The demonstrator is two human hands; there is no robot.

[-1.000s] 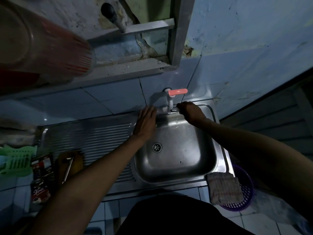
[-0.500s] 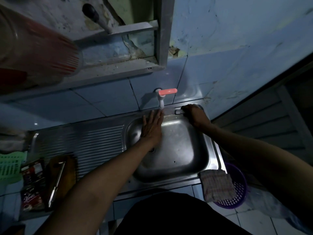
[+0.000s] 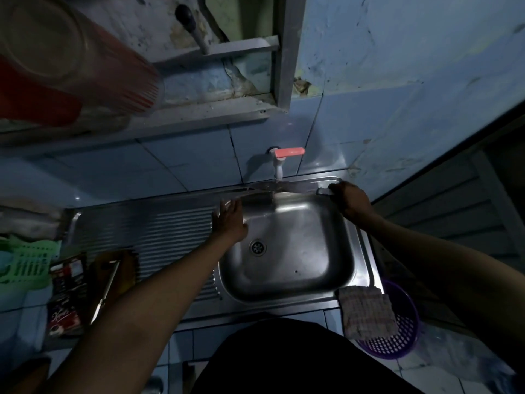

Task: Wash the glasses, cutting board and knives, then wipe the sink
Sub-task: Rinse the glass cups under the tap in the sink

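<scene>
Under the tap: a knife (image 3: 287,188) is held level across the back rim of the sink (image 3: 287,251), its blade lying beneath the white tap (image 3: 278,166) with the pink lever.
Right hand (image 3: 350,200): the knife's handle is gripped in curled fingers at the sink's back right corner.
Left hand (image 3: 230,220): fingers are kept straight and spread, laid flat at the basin's left edge beside the ridged drainboard (image 3: 147,231).
Cutting board (image 3: 113,277): it is seen at the left end of the drainboard with a second knife (image 3: 106,288) laid on it.
Cloth (image 3: 366,311): it is draped at the sink's front right corner, over a purple basket (image 3: 397,336).
Green rack (image 3: 25,263): it is set at the far left.
</scene>
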